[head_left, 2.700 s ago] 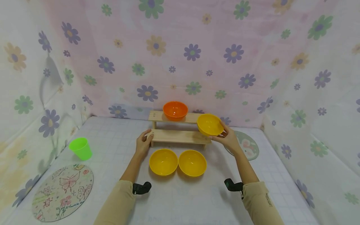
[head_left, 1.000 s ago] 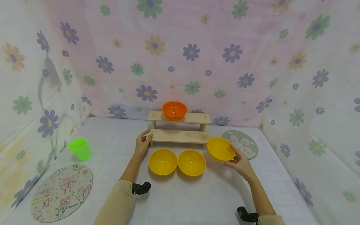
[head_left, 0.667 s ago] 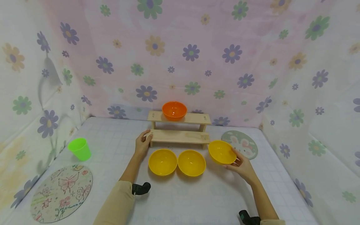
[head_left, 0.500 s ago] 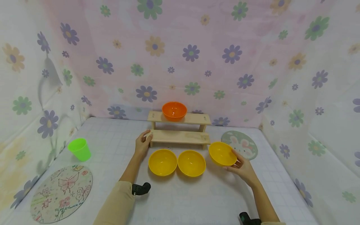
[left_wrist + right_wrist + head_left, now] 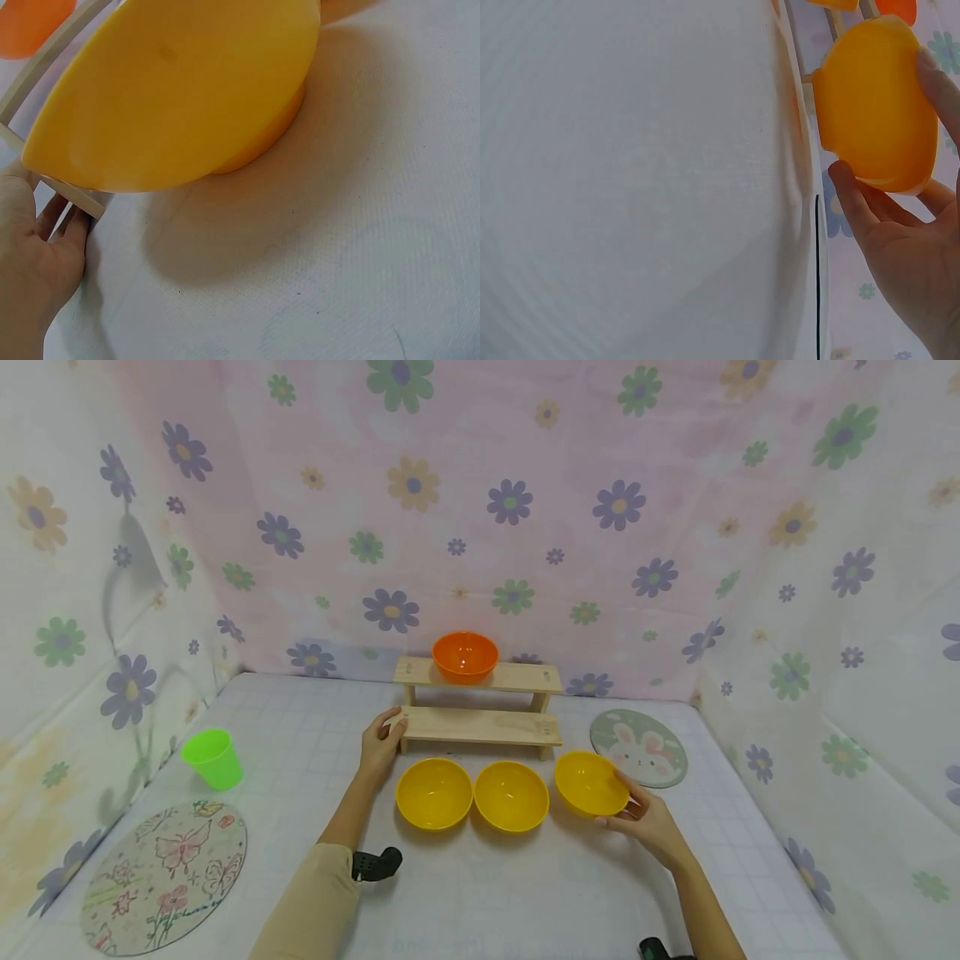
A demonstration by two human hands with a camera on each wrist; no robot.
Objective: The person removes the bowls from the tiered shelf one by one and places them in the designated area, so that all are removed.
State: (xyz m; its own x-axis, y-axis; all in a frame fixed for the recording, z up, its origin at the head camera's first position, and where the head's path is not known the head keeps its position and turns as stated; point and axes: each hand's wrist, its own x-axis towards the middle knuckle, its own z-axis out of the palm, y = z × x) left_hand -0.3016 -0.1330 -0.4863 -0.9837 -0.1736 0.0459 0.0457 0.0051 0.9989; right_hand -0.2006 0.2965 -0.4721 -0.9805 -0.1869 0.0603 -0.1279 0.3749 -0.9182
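My right hand [image 5: 648,828] pinches a yellow bowl [image 5: 591,783] at its right side, fingers and thumb around rim and underside. In the right wrist view the held bowl [image 5: 877,105] shows its outer wall. My left hand [image 5: 380,747] grips the left end of the lower step of a two-step wooden stand [image 5: 476,725]. Two more yellow bowls, one at left [image 5: 435,793] and one in the middle [image 5: 512,797], sit side by side in front of the stand; the held one is just right of them. An orange bowl [image 5: 465,657] rests on the upper step.
A round mat with rabbits [image 5: 639,747] lies behind the right hand. On the left stand a green cup [image 5: 213,758] and, nearer, a round butterfly mat [image 5: 165,877]. Flower-printed cloth walls [image 5: 510,552] rise at the back and both sides.
The right hand has carried the yellow bowl from the stand's right end down and toward the front, level with the other two. My left hand stays on the stand.
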